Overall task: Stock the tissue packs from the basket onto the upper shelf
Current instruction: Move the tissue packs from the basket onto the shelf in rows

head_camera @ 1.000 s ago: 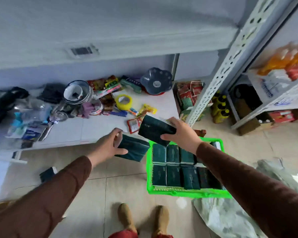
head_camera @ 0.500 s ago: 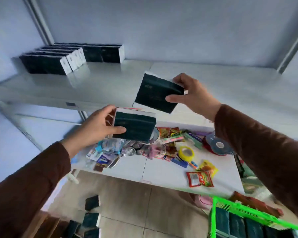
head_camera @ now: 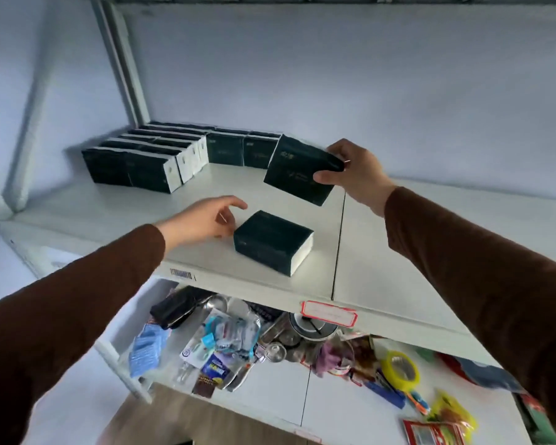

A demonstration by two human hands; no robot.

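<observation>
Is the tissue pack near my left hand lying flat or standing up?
Flat: the tissue pack rests broad face down on the upper shelf.

Nothing here can be read. The red-bordered label (head_camera: 328,313) on the front edge of the upper shelf (head_camera: 382,268) is blurred, the barcode sticker (head_camera: 181,273) further left along that edge shows only bars, and the tissue packs' (head_camera: 272,240) faint print is illegible.

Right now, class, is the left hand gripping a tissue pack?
No, the left hand is open beside the pack lying on the shelf.
</observation>
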